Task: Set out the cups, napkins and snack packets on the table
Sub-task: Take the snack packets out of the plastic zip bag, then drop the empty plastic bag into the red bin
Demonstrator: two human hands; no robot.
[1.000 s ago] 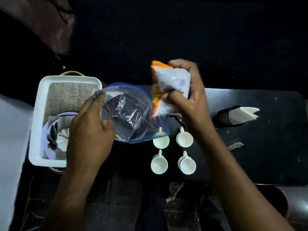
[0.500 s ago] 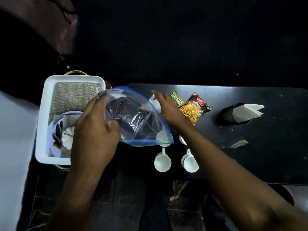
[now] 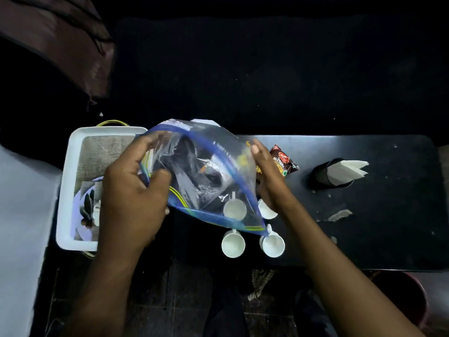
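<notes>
Both hands (image 3: 136, 190) — bag (image 3: 209, 176) edges

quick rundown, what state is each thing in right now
zip bag: open, held up over the table by both hands
left hand: gripping the bag's mouth
right hand: holding the bag's far edge
snack packet: lying flat, sealed
four white cups: upright, empty
napkins: standing in the black holder
white tray: holds a plate

White cups (image 3: 233, 244), white tray (image 3: 70, 190), black table (image 3: 388, 227), blue-edged clear bag (image 3: 218, 166), dark-red snack packet (image 3: 284, 160)
</notes>
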